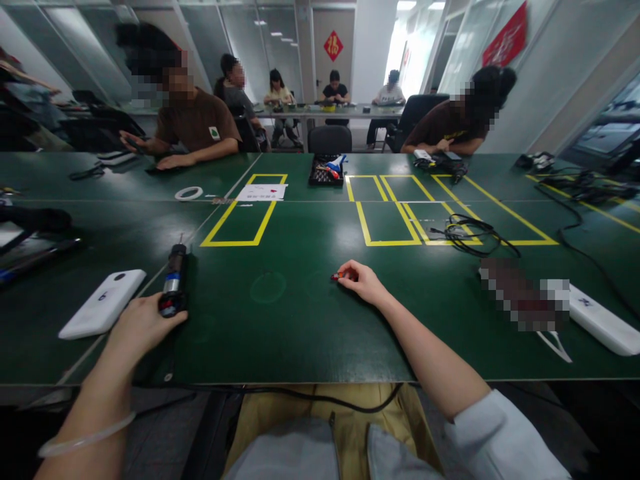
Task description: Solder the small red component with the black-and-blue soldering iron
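The right hand point(364, 283) pinches a small red part point(339, 275) between closed fingertips at the centre of the green table point(300, 333), while the left hand point(143, 327), near left, touches the near end of a black power screwdriver point(173, 283) lying right of a white box point(103, 303), grip state indeterminate.

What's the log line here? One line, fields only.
left hand: at butt of black tool | right hand: pinches small red part | surface: green table
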